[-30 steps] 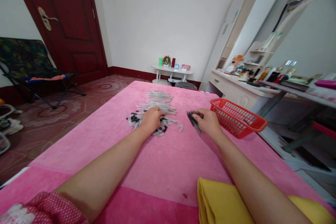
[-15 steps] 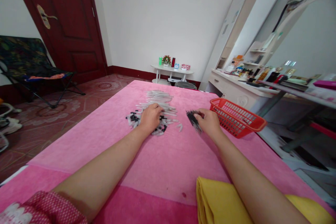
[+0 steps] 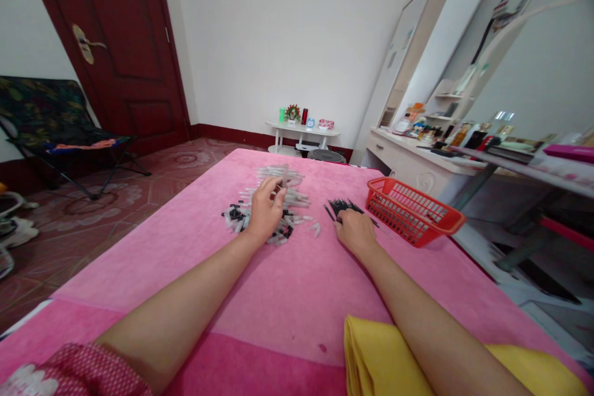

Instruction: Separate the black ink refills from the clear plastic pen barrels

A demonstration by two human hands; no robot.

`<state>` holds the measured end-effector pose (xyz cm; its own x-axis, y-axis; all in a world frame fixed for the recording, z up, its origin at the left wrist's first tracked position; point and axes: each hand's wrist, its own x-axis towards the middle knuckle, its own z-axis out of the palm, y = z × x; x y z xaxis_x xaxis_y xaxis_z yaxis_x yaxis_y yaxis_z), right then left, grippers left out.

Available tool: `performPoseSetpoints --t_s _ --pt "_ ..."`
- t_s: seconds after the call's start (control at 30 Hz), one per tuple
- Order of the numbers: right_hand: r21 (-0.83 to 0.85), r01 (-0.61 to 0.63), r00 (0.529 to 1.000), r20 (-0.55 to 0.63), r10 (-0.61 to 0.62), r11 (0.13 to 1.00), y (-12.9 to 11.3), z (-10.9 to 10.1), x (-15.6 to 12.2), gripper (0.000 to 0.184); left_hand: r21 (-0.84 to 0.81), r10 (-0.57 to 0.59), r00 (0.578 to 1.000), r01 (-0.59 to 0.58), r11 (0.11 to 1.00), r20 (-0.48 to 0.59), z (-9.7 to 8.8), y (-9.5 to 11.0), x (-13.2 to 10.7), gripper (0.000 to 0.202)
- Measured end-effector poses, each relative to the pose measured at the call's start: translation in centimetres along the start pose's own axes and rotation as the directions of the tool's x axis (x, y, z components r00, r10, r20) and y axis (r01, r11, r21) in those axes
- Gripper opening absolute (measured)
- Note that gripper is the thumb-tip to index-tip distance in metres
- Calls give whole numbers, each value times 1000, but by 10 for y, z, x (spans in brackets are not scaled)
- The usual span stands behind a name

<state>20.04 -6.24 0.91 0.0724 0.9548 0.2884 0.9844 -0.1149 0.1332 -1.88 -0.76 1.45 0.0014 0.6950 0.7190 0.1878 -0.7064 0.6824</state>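
Note:
On the pink cloth (image 3: 288,284) lies a heap of clear plastic tubes (image 3: 284,189) mixed with small black caps (image 3: 234,215). My left hand (image 3: 266,210) is raised over that heap, its fingers pinched on one clear tube that stands upright. To the right, my right hand (image 3: 355,230) rests on the cloth with its fingers on a bundle of thin black sticks (image 3: 342,206); its fingertips are hidden behind the knuckles. A red plastic basket (image 3: 411,209) sits just right of the black sticks.
A yellow cloth (image 3: 385,359) lies under my right forearm at the near edge. Beyond the pink surface stand a small white side table (image 3: 302,131), a white dresser (image 3: 417,158) crowded with bottles, a folding chair (image 3: 55,130) and a dark red door (image 3: 120,43).
My left hand has lifted off the heap with one clear tube pinched upright. My right hand has moved left and down onto the black sticks. The camera tilted slightly.

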Motion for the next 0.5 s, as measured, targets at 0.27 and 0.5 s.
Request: performPoseSetpoints --t_s 0.27,0.5 --pt "269 -8 983 -172 56 963 0 -6 -1 22 -701 -620 776 505 504 114 -8 -19 10 19" --pt "593 174 950 -310 23 786 -13 -21 -2 17 -754 -665 728 529 388 169 -10 -21 9 11"
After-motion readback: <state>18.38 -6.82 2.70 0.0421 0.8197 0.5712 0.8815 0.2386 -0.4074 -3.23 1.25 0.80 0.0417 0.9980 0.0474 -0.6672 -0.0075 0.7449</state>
